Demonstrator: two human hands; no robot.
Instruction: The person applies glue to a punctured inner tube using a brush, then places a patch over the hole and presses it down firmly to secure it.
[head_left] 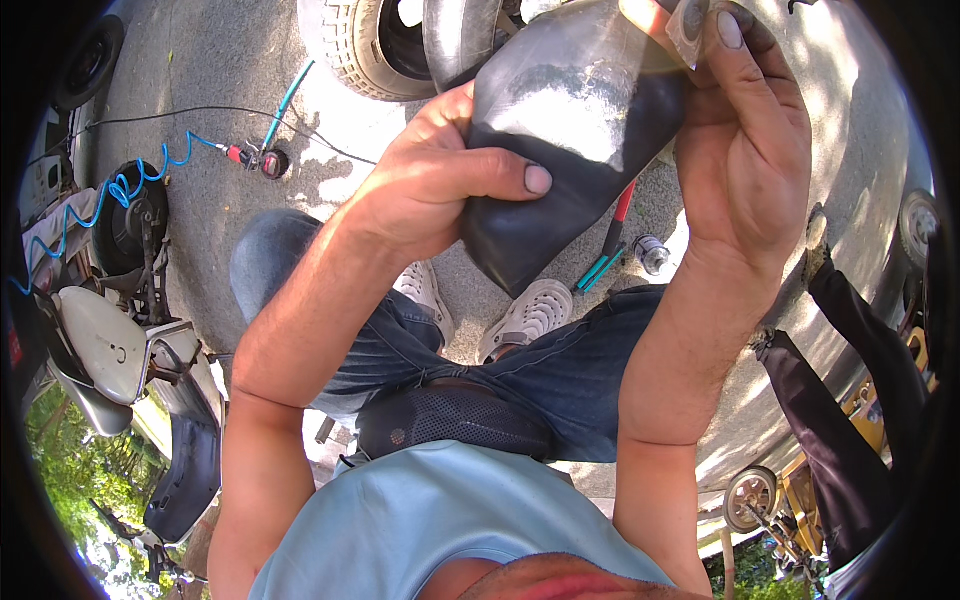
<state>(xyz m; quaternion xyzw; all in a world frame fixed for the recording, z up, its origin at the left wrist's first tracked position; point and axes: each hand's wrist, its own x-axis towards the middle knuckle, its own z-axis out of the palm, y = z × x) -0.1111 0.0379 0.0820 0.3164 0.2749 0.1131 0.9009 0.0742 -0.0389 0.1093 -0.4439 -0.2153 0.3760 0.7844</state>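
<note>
A black rubber inner tube [590, 185] bulges in front of me, with a pale, shiny area on its upper face. My left hand [425, 185] grips its left side, thumb pressed flat on top and the other fingers hidden behind. At the tube's upper right edge, my right hand [745, 150] pinches a small patch-like piece [687, 32] with thin translucent film between thumb and fingers. A fingertip shows just left of that piece; whether it also touches the tube is unclear.
Beyond the tube lies a wheel with a treaded tyre [345, 50]. An air gauge [272, 163] with a blue coiled hose [125, 190] rests at left. Teal-handled tools [602, 270] and a small container [652, 254] lie near my feet. Scooters [105, 330] stand left; another person's legs [830, 430] are right.
</note>
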